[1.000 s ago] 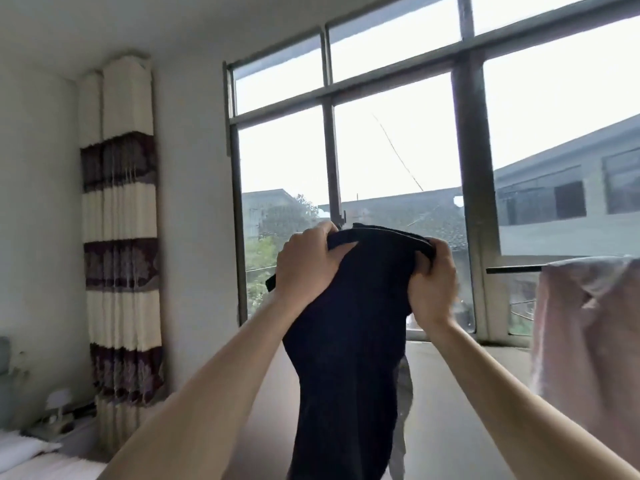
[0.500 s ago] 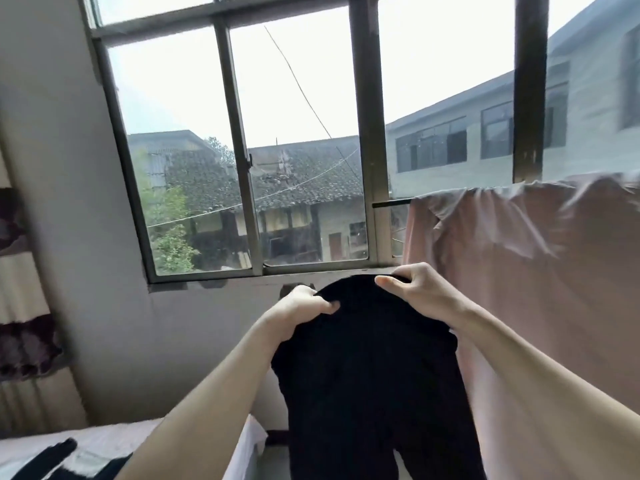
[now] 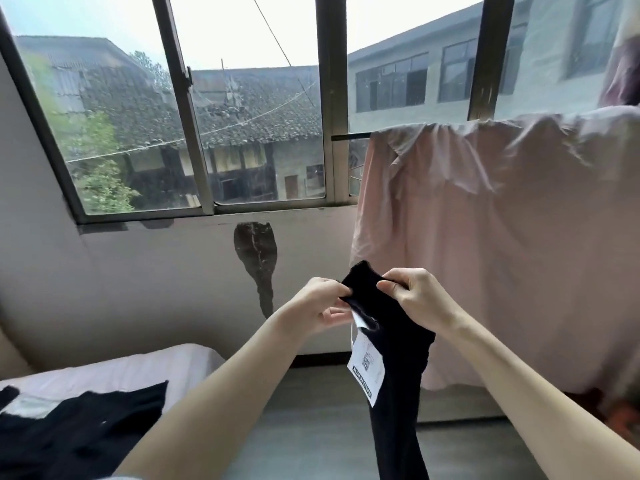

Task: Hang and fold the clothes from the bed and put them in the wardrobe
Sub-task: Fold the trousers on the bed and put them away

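A dark navy garment (image 3: 398,368) hangs in front of me, gathered narrow at its top, with a white paper tag (image 3: 366,372) dangling from it. My left hand (image 3: 317,308) pinches its top edge on the left. My right hand (image 3: 414,296) grips the top edge on the right, close to the left hand. The cloth drops straight down past the bottom of the view. Another black garment (image 3: 79,434) lies on the bed (image 3: 114,372) at the lower left.
A pink sheet (image 3: 502,244) is draped over a horizontal rail (image 3: 349,136) at the right, close behind my right arm. A large window (image 3: 194,116) fills the wall ahead. Grey floor (image 3: 311,410) lies between bed and sheet.
My hands came down from window height to below the sill and drew closer together, bunching the garment's top. The view tilted down, so the bed and its black garment show.
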